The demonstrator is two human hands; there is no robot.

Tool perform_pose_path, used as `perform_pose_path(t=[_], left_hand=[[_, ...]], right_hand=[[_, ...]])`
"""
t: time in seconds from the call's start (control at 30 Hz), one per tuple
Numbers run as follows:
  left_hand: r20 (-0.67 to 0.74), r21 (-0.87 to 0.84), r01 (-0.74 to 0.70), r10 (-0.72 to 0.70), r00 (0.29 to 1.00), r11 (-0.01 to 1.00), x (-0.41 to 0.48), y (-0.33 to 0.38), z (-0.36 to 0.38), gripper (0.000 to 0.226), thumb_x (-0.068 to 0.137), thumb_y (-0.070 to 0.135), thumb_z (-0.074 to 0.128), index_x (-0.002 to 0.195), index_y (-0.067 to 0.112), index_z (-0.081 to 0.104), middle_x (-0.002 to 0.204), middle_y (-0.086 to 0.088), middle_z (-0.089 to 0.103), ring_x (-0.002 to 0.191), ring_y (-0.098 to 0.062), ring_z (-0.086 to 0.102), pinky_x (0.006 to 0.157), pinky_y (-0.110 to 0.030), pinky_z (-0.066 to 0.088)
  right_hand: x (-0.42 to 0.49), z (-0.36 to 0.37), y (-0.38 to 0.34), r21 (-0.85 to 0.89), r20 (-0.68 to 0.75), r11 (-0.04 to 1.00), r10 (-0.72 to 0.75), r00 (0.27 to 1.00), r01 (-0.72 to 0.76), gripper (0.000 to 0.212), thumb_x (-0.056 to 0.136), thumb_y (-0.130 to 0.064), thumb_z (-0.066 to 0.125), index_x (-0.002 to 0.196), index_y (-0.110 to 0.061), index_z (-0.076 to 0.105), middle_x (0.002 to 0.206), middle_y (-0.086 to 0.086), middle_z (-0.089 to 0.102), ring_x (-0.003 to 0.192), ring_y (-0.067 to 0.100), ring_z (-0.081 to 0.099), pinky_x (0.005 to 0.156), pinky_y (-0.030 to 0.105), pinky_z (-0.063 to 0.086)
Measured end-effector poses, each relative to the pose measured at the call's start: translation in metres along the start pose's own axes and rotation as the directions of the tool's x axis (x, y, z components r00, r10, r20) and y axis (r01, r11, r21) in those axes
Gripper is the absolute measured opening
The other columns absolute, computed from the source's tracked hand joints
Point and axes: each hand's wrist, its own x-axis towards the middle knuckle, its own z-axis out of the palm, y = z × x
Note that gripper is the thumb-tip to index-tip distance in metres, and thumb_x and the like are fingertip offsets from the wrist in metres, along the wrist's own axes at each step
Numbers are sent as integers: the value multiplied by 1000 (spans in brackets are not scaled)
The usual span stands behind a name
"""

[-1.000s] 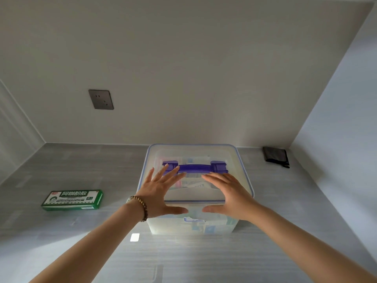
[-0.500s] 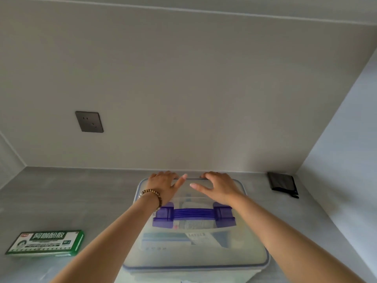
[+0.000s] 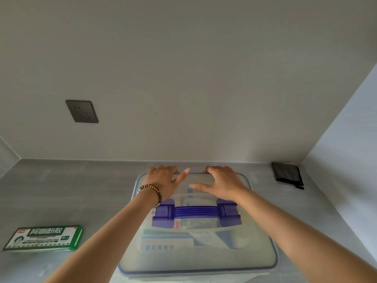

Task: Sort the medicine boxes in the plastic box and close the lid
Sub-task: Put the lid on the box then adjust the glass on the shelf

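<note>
Left hand (image 3: 163,181), right hand (image 3: 223,183) hook fingers over far rim of lid (image 3: 234,256), thumbs on top | box (image 3: 224,279) lower centre | best: press evenly along rim to seat it | green carton (image 3: 43,237) lower left, outside

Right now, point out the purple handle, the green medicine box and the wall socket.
purple handle (image 3: 195,211), head view, middle of its ribbed bar
green medicine box (image 3: 43,237), head view, centre of its printed top
wall socket (image 3: 82,111), head view, centre of its grey plate

Wall socket (image 3: 81,111), black pouch (image 3: 287,174) lying on counter (image 3: 61,190).
</note>
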Motion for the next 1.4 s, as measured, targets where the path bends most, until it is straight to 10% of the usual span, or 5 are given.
perform_pose_path(t=[0.5, 0.8, 1.13, 1.4], left_hand=[[-129, -156, -4, -16, 992, 988, -23, 25, -58, 49, 89, 58, 22, 112, 28, 54, 112, 5, 61, 106, -16, 52, 91, -30, 37], [-556, 149, -276, 311, 771, 950, -48, 83, -246, 66, 82, 67, 15, 124, 27, 48, 124, 9, 56, 120, -12, 45, 99, -25, 28], [-715, 142, -426, 390, 581, 894, -33, 135, -363, 48, 88, 57, 29, 113, 25, 55, 104, 7, 61, 102, -13, 53, 85, -29, 42], [-640, 64, -275, 250, 727, 959, 23, 166, -397, 51, 85, 63, 31, 121, 29, 45, 117, 9, 55, 110, -14, 50, 88, -32, 41]], right_hand=[[-23, -61, -4, 147, 168, 987, 44, 985, -69, 65, 85, -61, 48, 138, -25, 39, 149, -4, 36, 135, 14, 34, 112, 29, 26], [-72, -249, -68, 224, -198, 931, -245, 949, 287, 49, 84, -55, 51, 130, -42, 43, 135, -33, 35, 120, -27, 25, 92, -9, 13], [-84, -393, -89, 120, -536, 913, -271, 800, 390, 61, 71, -67, 50, 126, -40, 48, 131, -24, 45, 126, -8, 38, 108, 23, 30], [-34, -439, -61, 60, -570, 943, -236, 787, 326, 50, 83, -45, 61, 129, -32, 45, 127, -19, 41, 125, 2, 40, 101, 18, 27]])
